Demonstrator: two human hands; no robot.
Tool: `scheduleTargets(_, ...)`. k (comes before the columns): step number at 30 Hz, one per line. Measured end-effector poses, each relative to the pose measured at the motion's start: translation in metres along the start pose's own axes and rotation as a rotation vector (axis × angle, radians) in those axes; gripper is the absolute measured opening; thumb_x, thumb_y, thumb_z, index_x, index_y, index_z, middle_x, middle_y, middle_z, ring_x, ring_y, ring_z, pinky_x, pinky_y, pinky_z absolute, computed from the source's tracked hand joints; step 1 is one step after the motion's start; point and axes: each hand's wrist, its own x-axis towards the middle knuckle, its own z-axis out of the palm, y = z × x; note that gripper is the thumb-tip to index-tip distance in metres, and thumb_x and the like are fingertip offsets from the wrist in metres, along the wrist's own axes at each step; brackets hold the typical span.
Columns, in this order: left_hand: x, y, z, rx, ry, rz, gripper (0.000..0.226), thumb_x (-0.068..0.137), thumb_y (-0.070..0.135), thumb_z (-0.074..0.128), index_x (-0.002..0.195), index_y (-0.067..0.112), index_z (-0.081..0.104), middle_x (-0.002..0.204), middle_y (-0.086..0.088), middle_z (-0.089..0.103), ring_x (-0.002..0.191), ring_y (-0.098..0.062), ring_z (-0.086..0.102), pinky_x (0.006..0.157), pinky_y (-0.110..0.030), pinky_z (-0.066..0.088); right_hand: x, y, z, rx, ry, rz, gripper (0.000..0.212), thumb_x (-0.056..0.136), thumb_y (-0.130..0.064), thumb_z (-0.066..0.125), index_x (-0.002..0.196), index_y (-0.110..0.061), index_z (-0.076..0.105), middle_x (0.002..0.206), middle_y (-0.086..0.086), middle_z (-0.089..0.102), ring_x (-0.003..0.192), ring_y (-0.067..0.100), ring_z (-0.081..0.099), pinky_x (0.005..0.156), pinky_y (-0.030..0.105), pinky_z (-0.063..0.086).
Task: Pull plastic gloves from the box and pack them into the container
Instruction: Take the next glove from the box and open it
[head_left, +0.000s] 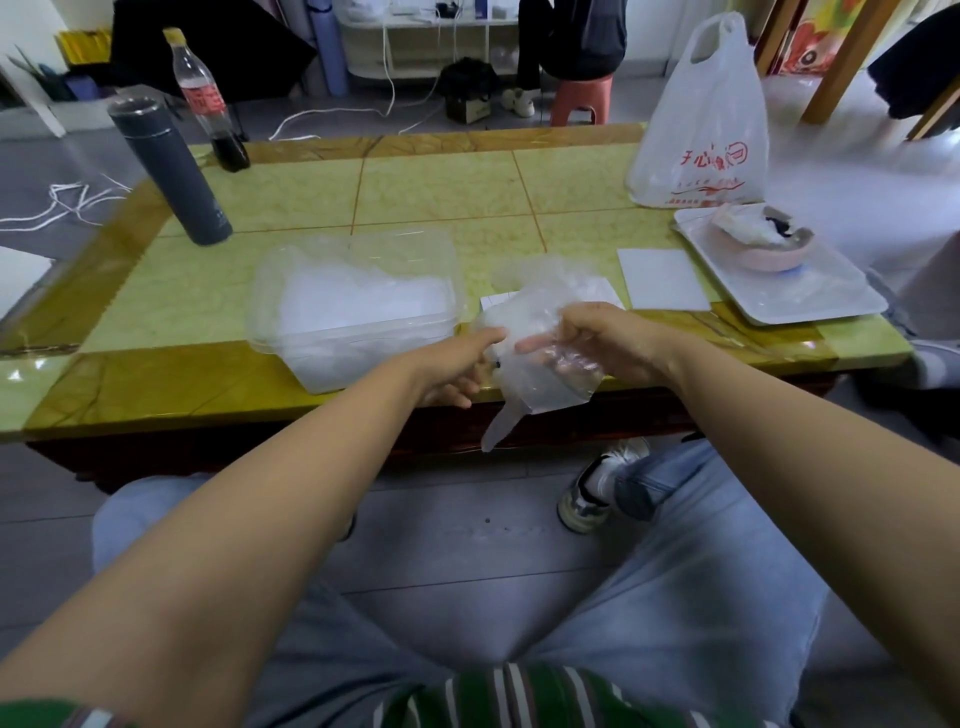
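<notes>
A clear plastic glove (540, 384) hangs between my two hands over the table's front edge, its fingers dangling below. My left hand (457, 371) pinches its left side, and my right hand (597, 340) grips its upper right part with curled fingers. Behind my hands the white glove box (602, 291) lies mostly hidden under more crumpled clear plastic (545, 275). To the left stands the clear plastic container (358, 358), holding a heap of packed gloves (363, 301).
On the yellow-green tiled table (441, 192) stand a dark flask (171, 171) and a cola bottle (208, 98) at the back left. A white card (662, 278), a tray (810, 301) with a pink bowl (763, 241), and a white plastic bag (706, 130) sit at right.
</notes>
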Motion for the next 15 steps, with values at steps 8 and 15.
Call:
scheduleTargets(8, -0.028, 0.017, -0.013, -0.502, -0.347, 0.133, 0.072, 0.077, 0.069, 0.053, 0.102, 0.002, 0.066, 0.095, -0.015, 0.064, 0.093, -0.026, 0.065, 0.093, -0.040, 0.047, -0.004, -0.021, 0.008, 0.380, -0.004, -0.152, 0.012, 0.069, -0.007, 0.039, 0.079, -0.012, 0.039, 0.109, 0.016, 0.071, 0.096, 0.031, 0.064, 0.089, 0.042, 0.051)
scheduleTargets(15, -0.054, 0.045, -0.076, -0.733, 0.109, 0.283, 0.002, 0.088, 0.010, 0.067, 0.089, 0.010, 0.067, 0.081, -0.004, 0.069, 0.070, -0.013, 0.068, 0.071, -0.027, 0.056, 0.024, -0.065, 0.058, 0.397, 0.023, -0.238, 0.009, 0.070, -0.008, 0.043, 0.062, -0.012, 0.046, 0.063, 0.006, 0.060, 0.050, 0.017, 0.054, 0.049, 0.021, 0.046)
